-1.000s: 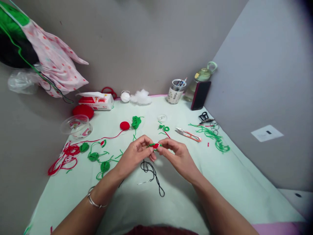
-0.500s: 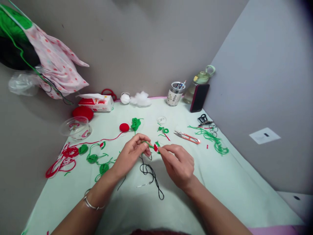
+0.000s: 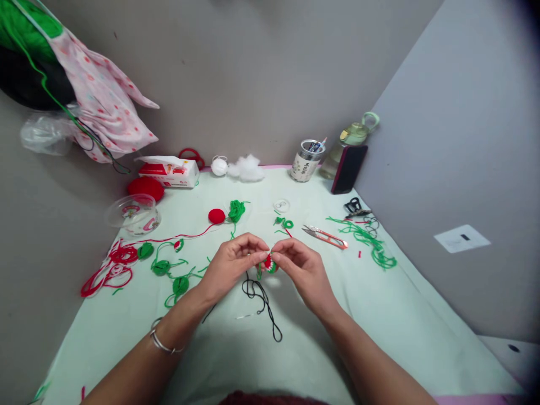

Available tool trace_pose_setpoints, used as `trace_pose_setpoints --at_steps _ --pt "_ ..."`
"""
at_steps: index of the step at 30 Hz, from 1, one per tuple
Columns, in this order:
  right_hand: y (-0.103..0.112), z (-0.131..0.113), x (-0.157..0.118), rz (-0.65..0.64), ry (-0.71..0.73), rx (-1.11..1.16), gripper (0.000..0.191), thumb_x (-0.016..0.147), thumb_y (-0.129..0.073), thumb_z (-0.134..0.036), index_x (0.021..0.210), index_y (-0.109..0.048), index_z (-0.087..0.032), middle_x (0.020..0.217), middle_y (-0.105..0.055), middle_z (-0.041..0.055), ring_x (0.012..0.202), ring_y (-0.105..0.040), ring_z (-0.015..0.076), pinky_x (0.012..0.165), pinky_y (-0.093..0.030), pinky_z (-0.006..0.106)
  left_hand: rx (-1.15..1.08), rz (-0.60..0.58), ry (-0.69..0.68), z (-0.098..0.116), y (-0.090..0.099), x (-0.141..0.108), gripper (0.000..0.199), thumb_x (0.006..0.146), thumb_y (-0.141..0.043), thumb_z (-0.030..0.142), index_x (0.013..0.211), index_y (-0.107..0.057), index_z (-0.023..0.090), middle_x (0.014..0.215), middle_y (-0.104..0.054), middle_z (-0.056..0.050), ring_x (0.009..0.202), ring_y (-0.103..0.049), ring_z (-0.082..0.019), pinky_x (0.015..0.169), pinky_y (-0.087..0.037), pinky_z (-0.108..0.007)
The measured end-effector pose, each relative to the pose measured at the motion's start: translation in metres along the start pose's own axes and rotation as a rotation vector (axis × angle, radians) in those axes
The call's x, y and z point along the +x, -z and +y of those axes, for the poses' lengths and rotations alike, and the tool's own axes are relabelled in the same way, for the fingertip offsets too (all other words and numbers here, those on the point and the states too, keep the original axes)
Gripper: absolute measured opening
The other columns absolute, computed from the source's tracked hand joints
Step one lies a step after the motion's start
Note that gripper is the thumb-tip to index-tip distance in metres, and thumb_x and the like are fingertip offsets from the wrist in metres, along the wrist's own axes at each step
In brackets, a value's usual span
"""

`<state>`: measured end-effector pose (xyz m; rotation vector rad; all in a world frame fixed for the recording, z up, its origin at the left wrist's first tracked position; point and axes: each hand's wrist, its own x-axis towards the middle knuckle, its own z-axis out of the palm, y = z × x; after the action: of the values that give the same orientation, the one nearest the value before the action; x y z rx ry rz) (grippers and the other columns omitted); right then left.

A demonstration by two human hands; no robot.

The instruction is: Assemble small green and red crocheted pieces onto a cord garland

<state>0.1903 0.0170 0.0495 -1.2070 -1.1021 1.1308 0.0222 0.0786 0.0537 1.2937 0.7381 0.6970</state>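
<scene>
Red-and-green crocheted piece [image 3: 270, 263] is pinched near its upper edge between the fingertips of the left hand [image 3: 236, 261] and right hand [image 3: 301, 269], left of the snips [image 3: 325, 237] and on their near side; each finger's exact contact cannot be told. Its shape would best be kept by a light, steady pinch, with snagging avoided on the black cord [image 3: 266, 305], also left of the snips.
</scene>
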Motion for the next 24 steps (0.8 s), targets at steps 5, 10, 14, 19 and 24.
trace_pose_setpoints --at_steps 5,10,14,19,24 --pt "0.001 0.006 0.004 0.086 -0.077 0.142 0.016 0.081 -0.076 -0.031 0.083 -0.066 -0.018 0.080 -0.066 -0.0005 0.071 -0.063 0.0115 0.071 -0.053 0.026 0.053 0.003 0.054 0.001 0.002 0.001 0.026 0.087 -0.067 0.040 0.099 -0.060 0.018 0.075 -0.061 0.001 0.069 -0.059 -0.013 0.070 -0.046 -0.029" --pt "0.000 0.012 0.006 0.079 -0.105 0.172 0.017 0.079 -0.077 -0.031 0.081 -0.067 -0.018 0.078 -0.068 -0.0004 0.068 -0.065 0.0113 0.069 -0.054 0.026 0.013 -0.067 0.077 -0.006 0.003 0.005 0.022 0.086 -0.068 0.034 0.097 -0.059 0.017 0.084 -0.066 -0.002 0.076 -0.061 -0.014 0.074 -0.047 -0.030" --pt "0.002 0.013 0.009 0.047 -0.130 0.130 0.018 0.084 -0.072 -0.035 0.088 -0.065 -0.019 0.076 -0.068 0.0002 0.066 -0.067 0.0140 0.065 -0.055 0.027 -0.040 -0.079 0.098 -0.011 0.009 0.006 0.018 0.088 -0.066 0.033 0.094 -0.057 0.018 0.081 -0.064 0.000 0.073 -0.062 -0.013 0.074 -0.046 -0.029" --pt "0.035 0.006 0.017 0.159 0.093 -0.533 0.019 0.096 -0.054 -0.035 0.099 -0.065 -0.019 0.091 -0.071 0.0055 0.071 -0.066 0.0165 0.068 -0.052 0.032 -0.118 0.011 0.114 -0.012 0.017 0.009 0.016 0.087 -0.067 0.030 0.090 -0.056 0.019 0.079 -0.057 0.003 0.070 -0.064 -0.011 0.070 -0.046 -0.026" --pt "0.088 0.019 0.030 0.231 0.047 -1.536 0.033 0.094 -0.050 -0.017 0.127 -0.057 -0.014 0.122 -0.064 0.0162 0.110 -0.059 0.0324 0.085 -0.047 0.042 -0.241 0.093 0.139 -0.012 0.019 0.013 0.020 0.085 -0.070 0.029 0.096 -0.057 0.019 0.080 -0.057 0.002 0.070 -0.065 -0.012 0.069 -0.050 -0.026"
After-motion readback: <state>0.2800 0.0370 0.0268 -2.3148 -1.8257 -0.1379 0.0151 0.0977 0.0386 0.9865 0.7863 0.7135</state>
